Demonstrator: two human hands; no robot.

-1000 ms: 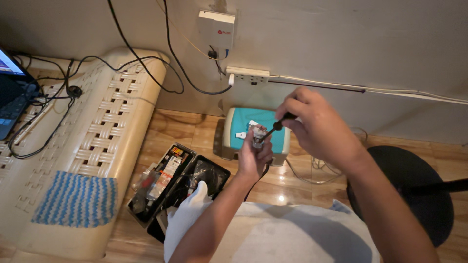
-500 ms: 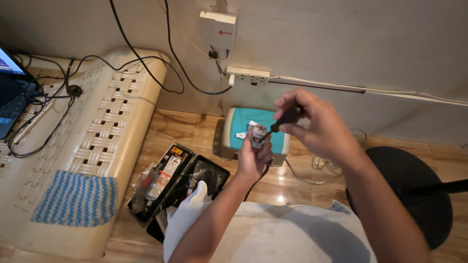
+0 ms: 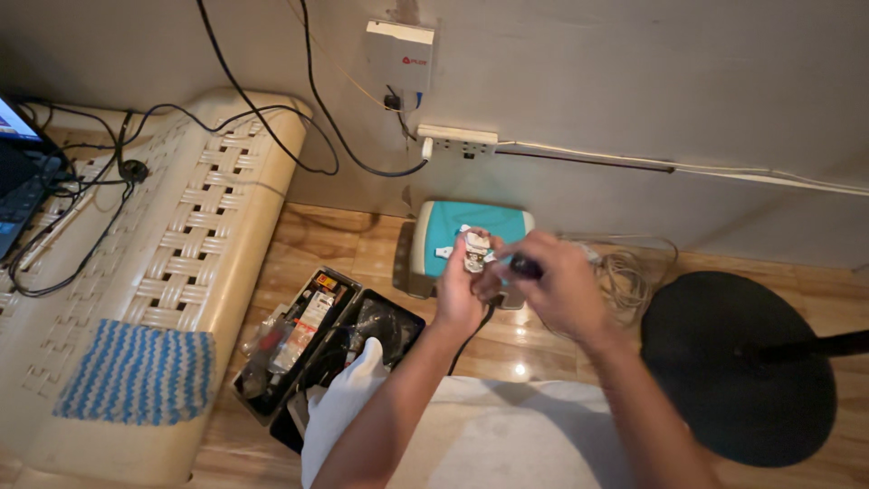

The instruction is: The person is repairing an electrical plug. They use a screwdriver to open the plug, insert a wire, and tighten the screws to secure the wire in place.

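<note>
Above the teal box [image 3: 475, 237] on the wooden floor [image 3: 362, 249], both hands meet at chest height. Left hand [image 3: 460, 290] grasps a small white-and-grey device [image 3: 475, 251], held upright, its long axis roughly vertical, top end clear of the fingers. Right hand [image 3: 557, 288] is clenched on a dark-handled tool [image 3: 523, 266]; the tool lies nearly level, its tip pointing left toward the device, just beside it. Actual contact cannot be told. The device therefore lies directly left of the right hand, tool axis crossing device axis at about a right angle. A dark cord [image 3: 471, 330] hangs below the left hand. Open black tool case [image 3: 326, 340] sits lower left; a white cloth [image 3: 348, 407] lies near the left forearm.
</note>
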